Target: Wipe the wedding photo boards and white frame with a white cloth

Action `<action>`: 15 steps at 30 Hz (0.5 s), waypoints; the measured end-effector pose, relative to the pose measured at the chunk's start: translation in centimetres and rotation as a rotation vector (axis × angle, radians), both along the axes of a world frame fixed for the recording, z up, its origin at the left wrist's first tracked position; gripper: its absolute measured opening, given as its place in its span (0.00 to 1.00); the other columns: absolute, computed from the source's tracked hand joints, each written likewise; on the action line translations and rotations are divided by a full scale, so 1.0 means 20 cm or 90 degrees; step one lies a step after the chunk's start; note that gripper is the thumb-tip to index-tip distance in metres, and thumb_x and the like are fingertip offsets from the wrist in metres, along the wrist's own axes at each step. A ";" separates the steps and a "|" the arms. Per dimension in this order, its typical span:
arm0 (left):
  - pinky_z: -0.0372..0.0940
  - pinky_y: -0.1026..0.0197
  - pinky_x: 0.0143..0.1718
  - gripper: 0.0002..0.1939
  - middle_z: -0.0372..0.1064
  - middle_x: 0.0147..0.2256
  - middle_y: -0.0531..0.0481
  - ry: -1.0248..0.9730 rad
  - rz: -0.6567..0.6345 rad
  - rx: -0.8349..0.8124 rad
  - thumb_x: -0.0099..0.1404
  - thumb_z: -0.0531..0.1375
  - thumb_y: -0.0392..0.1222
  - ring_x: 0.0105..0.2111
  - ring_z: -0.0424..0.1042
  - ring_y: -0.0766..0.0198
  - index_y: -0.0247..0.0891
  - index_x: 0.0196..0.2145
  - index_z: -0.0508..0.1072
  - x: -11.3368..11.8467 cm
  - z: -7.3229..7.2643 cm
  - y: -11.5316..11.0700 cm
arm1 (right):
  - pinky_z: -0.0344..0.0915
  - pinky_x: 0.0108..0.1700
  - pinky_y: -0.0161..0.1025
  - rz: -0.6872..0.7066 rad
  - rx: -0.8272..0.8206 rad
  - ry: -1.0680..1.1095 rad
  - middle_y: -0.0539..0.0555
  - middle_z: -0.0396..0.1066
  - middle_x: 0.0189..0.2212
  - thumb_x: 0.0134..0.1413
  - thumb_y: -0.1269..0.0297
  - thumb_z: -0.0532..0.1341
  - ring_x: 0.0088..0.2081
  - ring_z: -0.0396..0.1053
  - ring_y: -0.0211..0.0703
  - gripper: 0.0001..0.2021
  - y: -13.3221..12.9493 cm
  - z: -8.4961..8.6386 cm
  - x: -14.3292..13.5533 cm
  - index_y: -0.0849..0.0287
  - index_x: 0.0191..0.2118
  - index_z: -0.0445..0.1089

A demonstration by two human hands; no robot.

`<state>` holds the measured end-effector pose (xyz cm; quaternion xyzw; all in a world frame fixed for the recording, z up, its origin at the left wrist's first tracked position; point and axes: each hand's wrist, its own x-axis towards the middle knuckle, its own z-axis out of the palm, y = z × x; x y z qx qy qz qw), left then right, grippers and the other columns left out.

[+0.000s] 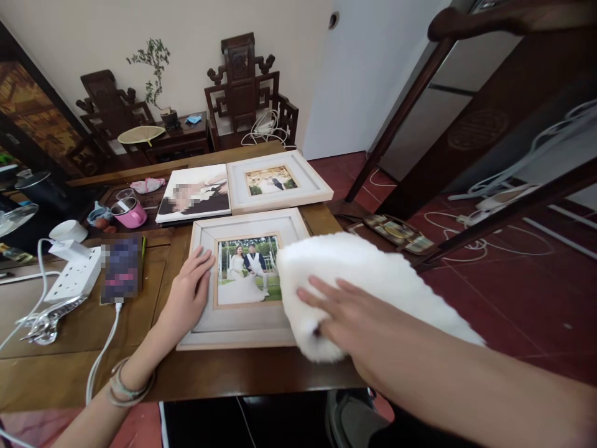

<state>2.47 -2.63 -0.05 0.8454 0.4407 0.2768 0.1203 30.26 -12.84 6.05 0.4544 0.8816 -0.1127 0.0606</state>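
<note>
A picture frame [247,338] with a pale border lies flat on the wooden table, a photo of two seated people in its middle. My left hand [192,283] lies on the frame's left side, palm down with fingers stretched out. My right hand [338,311] is slightly blurred and grips a white fluffy cloth [387,267], pressing it against the frame's right side. The cloth hides that side and hangs past the table's right edge. Behind lie a second pale frame [310,177] and a photo panel [217,205], side by side.
To the left are a phone [122,270] on a white cable, a power strip [79,274], a clear-and-silver object [49,323] and a pink mug [129,213]. A dark wooden chair [401,124] stands close on the right. The table's front edge [261,389] is near me.
</note>
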 end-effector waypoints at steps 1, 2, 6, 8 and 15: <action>0.54 0.43 0.62 0.18 0.66 0.56 0.40 0.000 0.001 0.002 0.69 0.49 0.37 0.62 0.56 0.53 0.33 0.53 0.70 0.00 0.00 0.00 | 0.62 0.54 0.61 0.009 -0.002 0.025 0.65 0.63 0.58 0.40 0.75 0.63 0.59 0.58 0.68 0.10 -0.06 0.00 0.00 0.60 0.33 0.77; 0.54 0.43 0.62 0.18 0.66 0.56 0.40 0.001 0.000 0.005 0.69 0.49 0.37 0.62 0.56 0.53 0.33 0.53 0.70 0.00 0.00 0.00 | 0.63 0.53 0.59 0.012 0.012 0.049 0.63 0.64 0.57 0.43 0.75 0.61 0.58 0.59 0.65 0.10 -0.11 0.01 0.00 0.58 0.33 0.77; 0.54 0.43 0.62 0.19 0.65 0.56 0.39 0.017 -0.012 0.007 0.69 0.49 0.37 0.63 0.55 0.53 0.34 0.54 0.69 0.00 0.00 0.00 | 0.60 0.58 0.54 0.040 0.038 0.092 0.61 0.64 0.58 0.46 0.76 0.57 0.61 0.57 0.59 0.15 -0.12 0.05 -0.01 0.59 0.39 0.76; 0.54 0.43 0.62 0.19 0.65 0.56 0.40 0.023 -0.017 0.005 0.69 0.49 0.37 0.63 0.55 0.53 0.35 0.54 0.69 -0.01 0.00 0.00 | 0.57 0.60 0.56 0.022 0.016 0.067 0.63 0.61 0.59 0.42 0.79 0.57 0.62 0.54 0.61 0.18 0.00 0.05 -0.02 0.62 0.41 0.76; 0.54 0.43 0.62 0.18 0.65 0.56 0.39 0.019 -0.022 0.010 0.69 0.49 0.37 0.63 0.55 0.53 0.33 0.53 0.70 -0.01 0.00 0.01 | 0.51 0.59 0.64 -0.025 0.197 -0.080 0.67 0.48 0.65 0.42 0.85 0.54 0.65 0.42 0.66 0.27 0.52 -0.06 -0.01 0.68 0.51 0.70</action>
